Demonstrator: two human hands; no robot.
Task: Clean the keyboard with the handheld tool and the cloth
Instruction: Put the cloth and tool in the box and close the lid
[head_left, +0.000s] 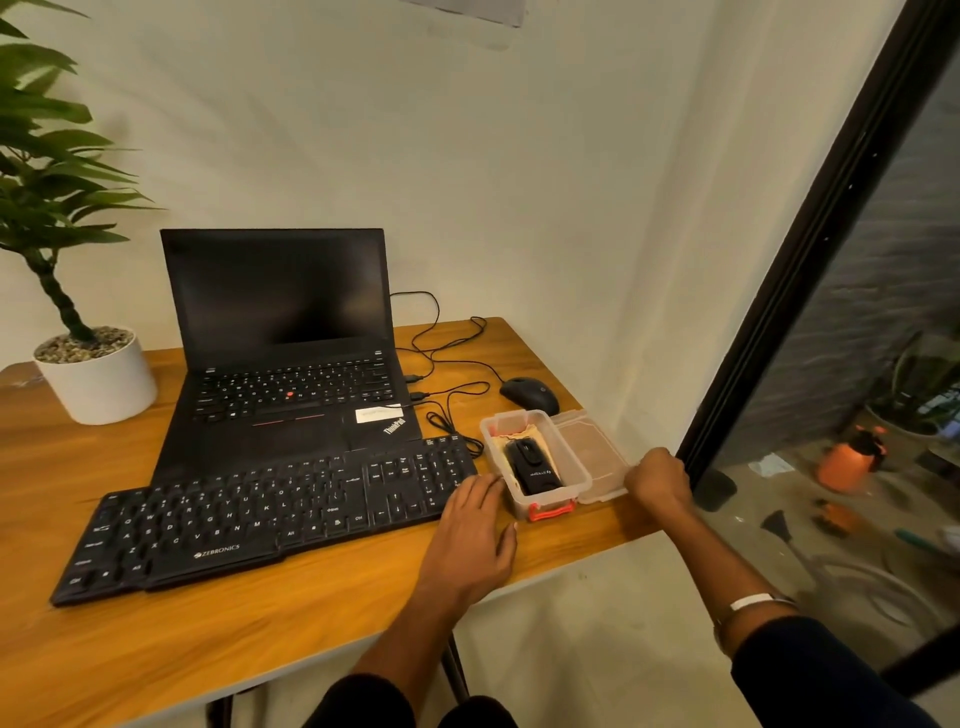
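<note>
Clear plastic box (535, 470), just right of the black keyboard (270, 512) and holding the black handheld tool (532, 466) on a cloth, could slide off the table edge if the flat-fingered left hand (475, 530) shoves while the right hand (658, 480) grips the flipped-open lid (589, 452).

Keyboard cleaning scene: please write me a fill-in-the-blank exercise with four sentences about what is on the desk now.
1. The black handheld tool lies inside the clear plastic ____.
2. The box lid lies open on the ____ side of the box.
3. The left hand rests beside the box, at the right end of the ____.
4. The mouse lies ____ the box.

Missing words: box; right; keyboard; behind
</note>
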